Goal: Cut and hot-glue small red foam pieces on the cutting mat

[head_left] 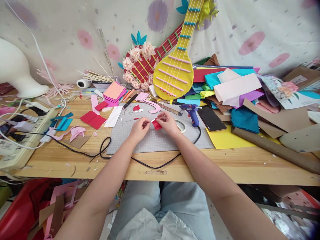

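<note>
Right fingers [165, 117] pinching red paper [157, 124], left fingers [145, 122] gripping its edge, box label [299, 80] (too blurred to read)

One camera sits on the person's head, above the grip and back from it. It looks forward and down at the left hand [140, 129] and right hand [169, 124], about an arm's reach off. It sees wide, from the lap [141, 200] below the grip to the flowery cloth [105, 20] beyond.
</note>
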